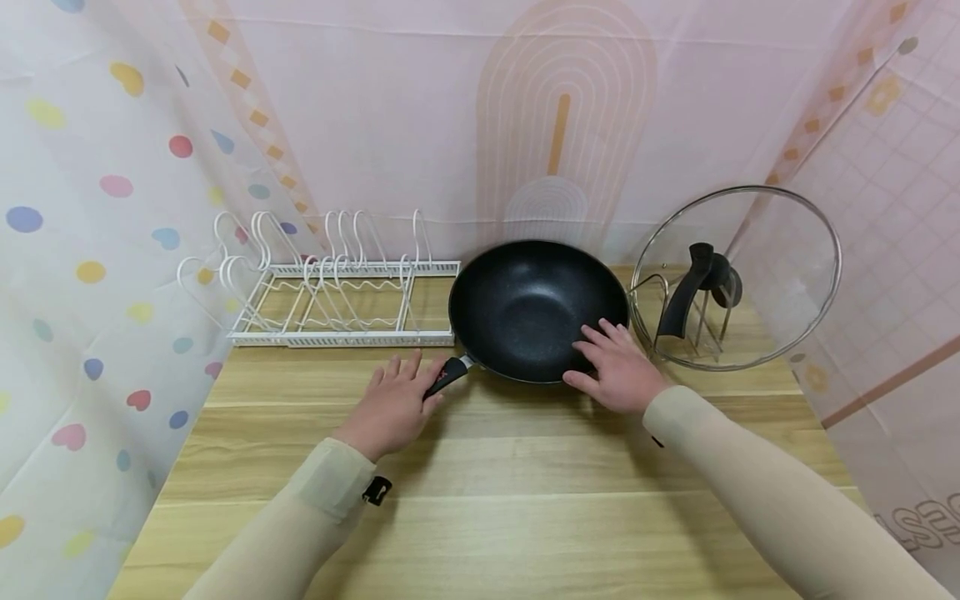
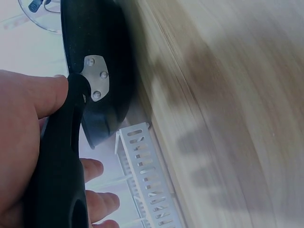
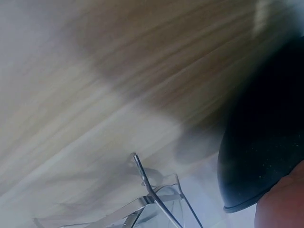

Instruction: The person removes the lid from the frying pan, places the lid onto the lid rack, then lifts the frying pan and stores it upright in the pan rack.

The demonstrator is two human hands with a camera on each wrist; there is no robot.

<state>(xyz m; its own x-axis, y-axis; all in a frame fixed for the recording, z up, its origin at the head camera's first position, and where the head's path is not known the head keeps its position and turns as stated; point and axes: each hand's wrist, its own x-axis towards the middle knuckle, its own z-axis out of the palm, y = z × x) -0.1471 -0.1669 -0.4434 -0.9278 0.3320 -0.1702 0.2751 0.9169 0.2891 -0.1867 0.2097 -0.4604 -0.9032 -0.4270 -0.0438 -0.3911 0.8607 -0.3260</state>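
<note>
A black wok [image 1: 536,312] sits at the back middle of the wooden table, its black handle [image 1: 447,375] pointing toward the front left. My left hand [image 1: 390,408] is at that handle, which lies between the thumb and the loosely spread fingers. In the left wrist view the thumb tip is against the handle [image 2: 57,156] close to the riveted metal bracket [image 2: 98,76], and the fingertips [image 2: 104,204] show beyond it. My right hand [image 1: 618,371] has its fingers spread over the wok's near right rim; whether they touch it is hard to tell.
A white wire rack [image 1: 341,339] with upright loops stands left of the wok. On the right, a glass lid [image 1: 787,308] with a black knob leans upright in a metal wire stand [image 1: 660,283]. Patterned curtains [image 1: 375,108] hang behind and beside the table [image 1: 517,500].
</note>
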